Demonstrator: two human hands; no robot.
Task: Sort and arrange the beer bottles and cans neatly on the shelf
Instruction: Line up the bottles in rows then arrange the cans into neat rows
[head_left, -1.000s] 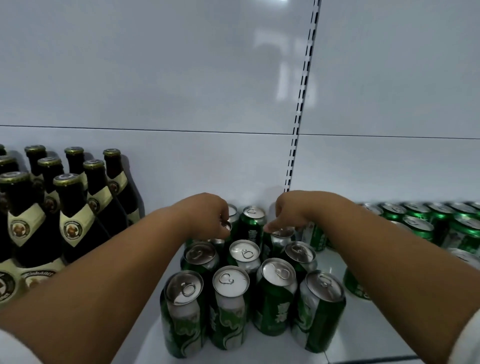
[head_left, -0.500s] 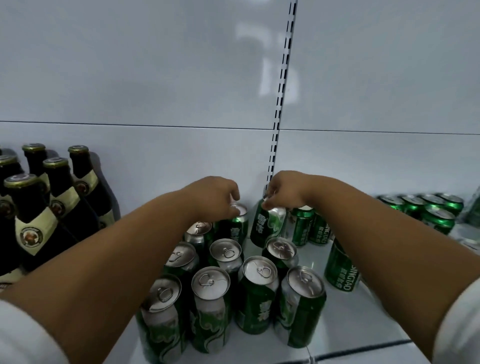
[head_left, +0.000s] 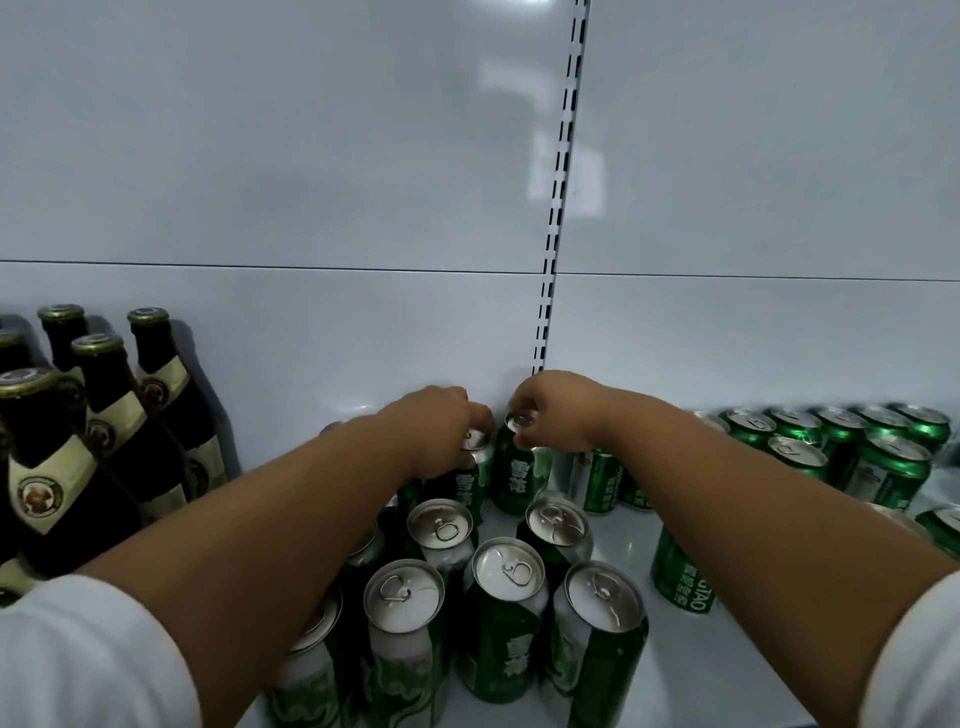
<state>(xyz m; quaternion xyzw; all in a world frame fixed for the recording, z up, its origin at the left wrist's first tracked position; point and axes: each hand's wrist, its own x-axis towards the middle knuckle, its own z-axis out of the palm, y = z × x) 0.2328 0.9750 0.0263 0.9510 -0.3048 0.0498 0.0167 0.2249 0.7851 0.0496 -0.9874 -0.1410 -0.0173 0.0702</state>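
Note:
Both arms reach to the back of the white shelf (head_left: 628, 525). My left hand (head_left: 436, 431) grips the top of a tall green can (head_left: 475, 467) at the rear of a cluster of several tall green-and-silver cans (head_left: 506, 608). My right hand (head_left: 553, 415) pinches the rim of a neighbouring tall green can (head_left: 519, 473), which stands just right of the first, close to the back wall. Dark beer bottles (head_left: 104, 431) with cream labels stand at the left.
Shorter green cans (head_left: 883, 462) fill the right end of the shelf. One green can (head_left: 680, 571) stands alone right of the cluster, partly behind my right forearm. A slotted upright (head_left: 556, 208) runs down the white back panel. Bare shelf shows between cluster and right cans.
Both hands have moved farther back toward the wall, each carrying a tall can with it; the cans now stand behind the cluster. The view has shifted slightly.

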